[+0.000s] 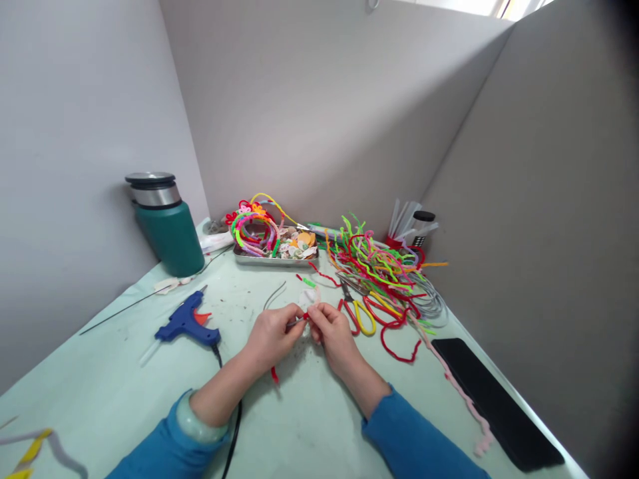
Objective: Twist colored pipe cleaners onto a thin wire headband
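My left hand (274,336) and my right hand (333,332) meet over the middle of the table, thumbs and fingertips pinched together. Between them is a short bit of red pipe cleaner (306,316), which seems to sit on a thin grey wire (295,322). Both hands are closed on this piece; the fingers hide much of it. Just beyond the fingertips lie a green pipe cleaner piece (309,283) and a small whitish scrap (308,297). A red-tipped strand (274,375) shows below my left hand.
A blue glue gun (187,321) lies left, near a green bottle (168,229). At the back stands a metal tray (274,261) with coloured rings and scraps. Scissors (367,319), a pipe cleaner heap (374,259) and a black phone-like slab (494,402) are on the right.
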`<state>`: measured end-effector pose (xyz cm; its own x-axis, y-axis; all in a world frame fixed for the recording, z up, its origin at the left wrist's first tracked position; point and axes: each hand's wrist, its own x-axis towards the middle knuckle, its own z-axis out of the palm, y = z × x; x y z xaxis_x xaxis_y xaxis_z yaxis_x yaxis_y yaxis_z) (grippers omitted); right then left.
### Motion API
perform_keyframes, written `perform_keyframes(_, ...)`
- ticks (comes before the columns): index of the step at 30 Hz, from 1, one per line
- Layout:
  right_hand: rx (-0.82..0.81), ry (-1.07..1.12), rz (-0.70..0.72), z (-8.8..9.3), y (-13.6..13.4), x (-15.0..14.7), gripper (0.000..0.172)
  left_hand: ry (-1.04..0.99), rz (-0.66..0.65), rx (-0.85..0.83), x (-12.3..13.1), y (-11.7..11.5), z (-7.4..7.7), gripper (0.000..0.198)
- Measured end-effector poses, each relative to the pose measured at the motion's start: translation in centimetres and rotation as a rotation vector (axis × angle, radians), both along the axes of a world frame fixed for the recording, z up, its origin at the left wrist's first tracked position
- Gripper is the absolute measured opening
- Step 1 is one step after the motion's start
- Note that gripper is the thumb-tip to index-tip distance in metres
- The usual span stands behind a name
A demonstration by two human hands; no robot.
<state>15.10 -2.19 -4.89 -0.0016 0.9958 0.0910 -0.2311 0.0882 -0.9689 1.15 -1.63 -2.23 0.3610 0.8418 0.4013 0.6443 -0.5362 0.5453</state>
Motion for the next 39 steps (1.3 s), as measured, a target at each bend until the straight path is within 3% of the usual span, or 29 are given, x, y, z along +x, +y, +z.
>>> perform_keyframes(10, -0.03, 0.008, -0.009, 0.0, 0.1, -0.1, 0.031, 0.023, 0.019, -0.022, 0.0, -0.1, 0.1, 0.02)
perform_keyframes(24, -0.071, 0.095, -0.007, 0.3, 0.3, 0.0, 0.029, -0.19, -0.012, -0.046, 0.0, -0.3, 0.8, 0.029)
perform_keyframes(32, -0.055, 0.09, 0.068, 0.2, 0.2, 0.3, 0.028, -0.209, -0.023, -0.092, -0.1, 0.1, 0.3, 0.028)
perform_keyframes(39, -0.077, 0.091, 0.086, 0.3, 0.2, 0.4, 0.027, -0.35, -0.034, -0.156, 0.0, 0.6, -0.3, 0.023)
